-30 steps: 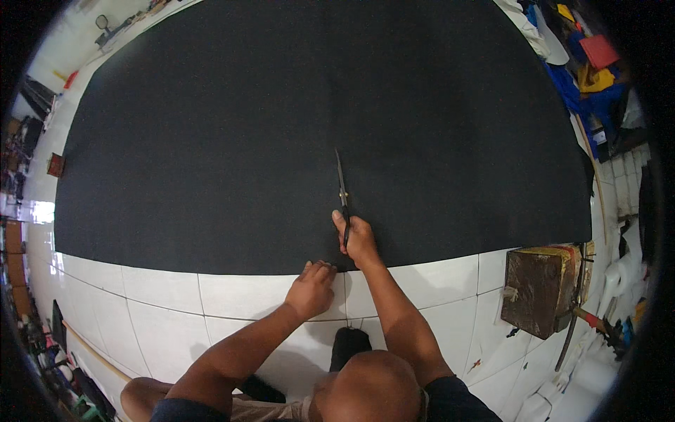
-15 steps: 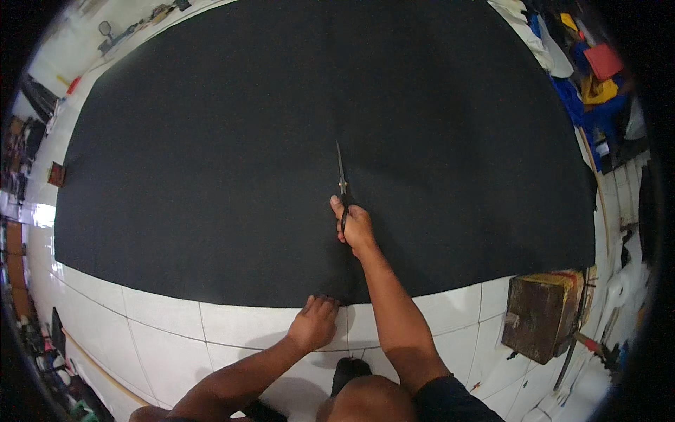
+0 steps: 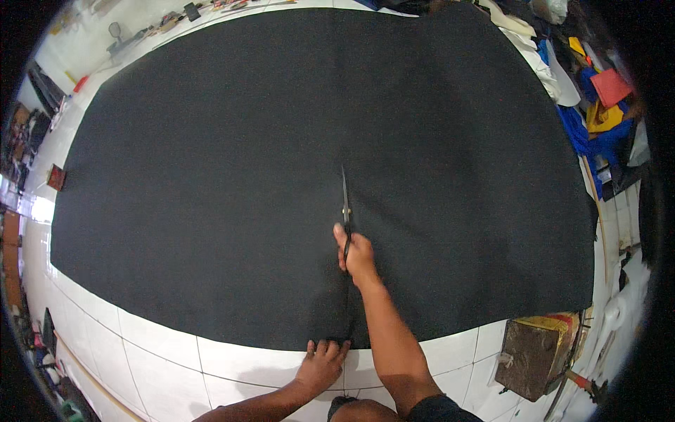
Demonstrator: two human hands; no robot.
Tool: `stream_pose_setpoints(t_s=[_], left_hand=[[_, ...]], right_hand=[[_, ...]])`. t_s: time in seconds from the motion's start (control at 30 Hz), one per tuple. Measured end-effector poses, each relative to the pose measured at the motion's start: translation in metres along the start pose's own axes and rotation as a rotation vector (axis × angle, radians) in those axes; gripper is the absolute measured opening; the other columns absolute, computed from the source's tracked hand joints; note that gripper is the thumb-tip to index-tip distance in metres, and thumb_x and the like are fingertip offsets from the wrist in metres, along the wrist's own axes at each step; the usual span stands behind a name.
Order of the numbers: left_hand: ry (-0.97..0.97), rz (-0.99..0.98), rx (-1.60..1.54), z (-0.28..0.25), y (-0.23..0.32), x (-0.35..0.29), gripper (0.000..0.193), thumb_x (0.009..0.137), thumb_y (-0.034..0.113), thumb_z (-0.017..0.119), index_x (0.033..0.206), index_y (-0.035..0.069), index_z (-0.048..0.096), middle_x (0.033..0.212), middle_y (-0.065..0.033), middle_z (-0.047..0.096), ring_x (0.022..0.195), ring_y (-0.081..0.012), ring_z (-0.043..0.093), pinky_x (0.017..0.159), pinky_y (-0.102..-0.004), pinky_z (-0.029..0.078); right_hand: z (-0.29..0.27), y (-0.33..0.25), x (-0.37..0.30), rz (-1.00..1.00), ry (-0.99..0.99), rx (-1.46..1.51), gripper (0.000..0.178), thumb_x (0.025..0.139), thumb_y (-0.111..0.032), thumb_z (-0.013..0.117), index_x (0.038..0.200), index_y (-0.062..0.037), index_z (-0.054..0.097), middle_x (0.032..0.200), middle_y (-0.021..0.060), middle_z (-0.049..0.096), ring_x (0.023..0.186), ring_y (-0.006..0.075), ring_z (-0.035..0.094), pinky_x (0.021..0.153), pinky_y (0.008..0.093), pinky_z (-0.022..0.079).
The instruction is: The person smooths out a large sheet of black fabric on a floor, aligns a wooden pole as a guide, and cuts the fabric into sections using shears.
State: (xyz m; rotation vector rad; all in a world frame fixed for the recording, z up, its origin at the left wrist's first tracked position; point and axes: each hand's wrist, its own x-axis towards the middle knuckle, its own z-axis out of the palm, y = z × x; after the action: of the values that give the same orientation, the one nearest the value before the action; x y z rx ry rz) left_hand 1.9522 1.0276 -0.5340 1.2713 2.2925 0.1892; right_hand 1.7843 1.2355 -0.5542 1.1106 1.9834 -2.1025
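Note:
A wide sheet of black cloth [image 3: 211,176] lies spread over the white tiled floor. My right hand [image 3: 358,259] is closed round the dark handles of a pair of scissors [image 3: 345,193] over the middle of the cloth. Their slim blades point away from me and look nearly together. Between that hand and the near edge runs a thin dark line in the cloth; whether it is a cut or a crease is hard to make out. My left hand [image 3: 323,366] rests at the near edge beside this line, fingers spread and fingertips on the cloth.
A worn brown box [image 3: 538,355] stands by the near right corner of the cloth. Coloured fabrics [image 3: 605,105] are heaped at the far right. A small reddish-brown block [image 3: 56,177] sits at the left edge. Tools and odds and ends line the far left wall.
The whole view has shifted, so the cloth, box and hands appear lower. My left hand's fingers are more spread at the edge. The scissors remain in my right hand.

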Motion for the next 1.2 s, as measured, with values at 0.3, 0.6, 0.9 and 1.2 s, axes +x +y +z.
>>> stream_pose_setpoints(t_s=[0.3,0.6,0.9,1.2], left_hand=[[-0.026,0.023,0.04,-0.003,0.001,0.001,0.066,0.088,0.029,0.06,0.148,0.009,0.039,0.12,-0.0203,0.049,0.114,-0.0407,0.048,0.102,-0.0592,0.039],[0.014,0.037,0.037,-0.009,0.001,0.002,0.06,0.09,0.02,0.054,0.147,0.007,0.041,0.117,-0.0182,0.05,0.115,-0.0375,0.05,0.097,-0.06,0.046],[-0.256,-0.059,-0.27,-0.061,-0.014,0.025,0.079,0.082,0.035,0.068,0.152,0.016,0.035,0.117,-0.0204,0.056,0.107,-0.0417,0.057,0.099,-0.0556,0.047],[0.807,-0.449,0.044,-0.165,-0.222,0.26,0.056,0.089,0.03,0.06,0.138,0.007,0.049,0.141,-0.0215,0.046,0.136,-0.041,0.037,0.116,-0.0549,0.024]], right_hand=[[0.005,-0.038,0.083,-0.082,0.004,0.07,0.051,0.09,-0.051,0.067,0.066,-0.0097,0.05,0.054,0.0008,0.047,0.042,0.011,0.043,0.041,0.0286,0.034],[0.011,-0.088,0.146,-0.033,-0.012,0.043,0.048,0.089,-0.049,0.069,0.07,-0.0071,0.054,0.056,0.0009,0.049,0.042,0.0125,0.043,0.041,0.0295,0.035],[0.022,-0.105,0.18,-0.049,0.012,0.021,0.047,0.089,-0.046,0.07,0.072,-0.0048,0.056,0.06,0.0028,0.052,0.046,0.013,0.049,0.043,0.029,0.038],[0.03,-0.105,0.189,-0.034,0.056,-0.007,0.048,0.091,-0.044,0.07,0.066,-0.006,0.053,0.056,0.0033,0.052,0.042,0.013,0.047,0.041,0.0289,0.038]])
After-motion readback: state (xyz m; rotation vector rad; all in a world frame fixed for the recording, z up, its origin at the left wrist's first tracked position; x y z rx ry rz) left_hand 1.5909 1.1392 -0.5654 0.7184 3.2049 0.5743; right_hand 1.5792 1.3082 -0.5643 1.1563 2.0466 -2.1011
